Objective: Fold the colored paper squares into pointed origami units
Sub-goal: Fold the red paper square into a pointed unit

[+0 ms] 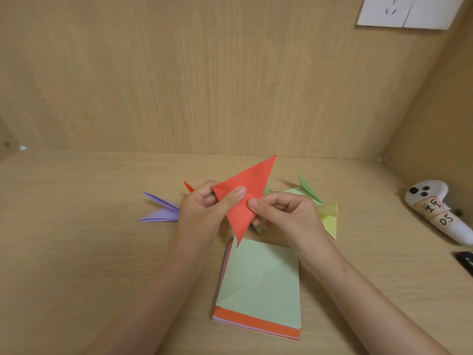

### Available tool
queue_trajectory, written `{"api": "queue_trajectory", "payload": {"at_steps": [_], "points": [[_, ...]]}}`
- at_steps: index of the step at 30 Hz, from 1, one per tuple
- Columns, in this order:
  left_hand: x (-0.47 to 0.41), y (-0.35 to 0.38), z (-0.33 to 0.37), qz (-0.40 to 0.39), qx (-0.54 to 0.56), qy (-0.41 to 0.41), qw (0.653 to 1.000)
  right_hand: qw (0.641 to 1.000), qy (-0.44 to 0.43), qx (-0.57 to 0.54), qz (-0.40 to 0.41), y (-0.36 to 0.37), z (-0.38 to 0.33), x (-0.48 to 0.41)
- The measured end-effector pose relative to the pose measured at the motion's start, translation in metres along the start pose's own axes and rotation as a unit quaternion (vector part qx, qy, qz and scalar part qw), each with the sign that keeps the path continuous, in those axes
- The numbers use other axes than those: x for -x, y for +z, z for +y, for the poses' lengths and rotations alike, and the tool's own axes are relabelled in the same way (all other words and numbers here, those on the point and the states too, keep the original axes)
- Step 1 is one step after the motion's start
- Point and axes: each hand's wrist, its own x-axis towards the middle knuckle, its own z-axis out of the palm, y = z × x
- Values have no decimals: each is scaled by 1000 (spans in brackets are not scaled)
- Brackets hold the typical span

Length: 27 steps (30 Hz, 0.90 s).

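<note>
The base of the purple unit (161, 211) is hidden by the left hand (202, 213), only a tip of an orange unit (189, 187) is seen behind it, and the black thing (465, 261) gets cut off at the right edge.

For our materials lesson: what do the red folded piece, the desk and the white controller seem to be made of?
The red folded piece: thin matte paper, shown by sharp creases and flat colour. The desk: wood or wood-look laminate; faint grain, low sheen. The white controller: probably smooth moulded plastic, from its rounded shape and soft shine.
</note>
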Motion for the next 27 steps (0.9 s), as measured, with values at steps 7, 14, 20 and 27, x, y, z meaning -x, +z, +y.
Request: {"api": "queue_trajectory", "payload": {"at_steps": [7, 14, 20, 27], "points": [[-5, -4, 7, -53, -62, 7, 997, 996, -21, 79, -24, -4, -1, -1], [2, 0, 8, -12, -10, 4, 1000, 997, 2, 74, -32, -2, -1, 1], [-1, -1, 11, 51, 20, 17, 998, 995, 39, 58, -77, 0, 1, 3], [-3, -4, 13, 92, 44, 16, 995, 989, 36, 88, -117, -3, 2, 3]]}}
